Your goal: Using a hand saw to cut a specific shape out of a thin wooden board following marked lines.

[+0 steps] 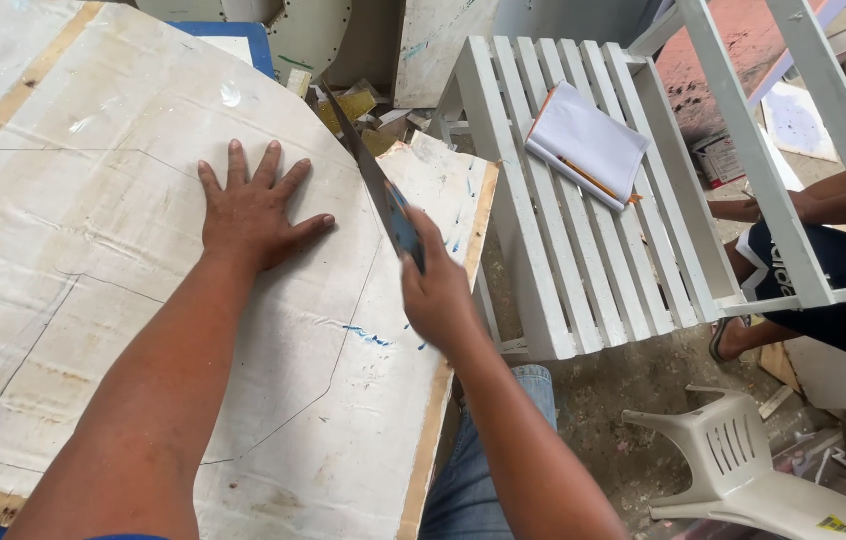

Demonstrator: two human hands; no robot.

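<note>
My left hand (253, 212) lies flat with fingers spread on a large white-painted board (123, 300) marked with pencil outlines. My right hand (435, 290) grips the blue handle of a handsaw (371, 170). The saw blade runs up and away to the left, along the board's far right part near a drawn line. A smaller section of the board (453, 190) sits to the right of the blade.
A white slatted bench (563, 250) stands to the right with a folded paper pad and pencil (588, 140) on it. Another person sits at far right (823, 260). A white plastic chair (753, 470) lies tipped on the floor. Wood scraps (363, 110) pile behind the board.
</note>
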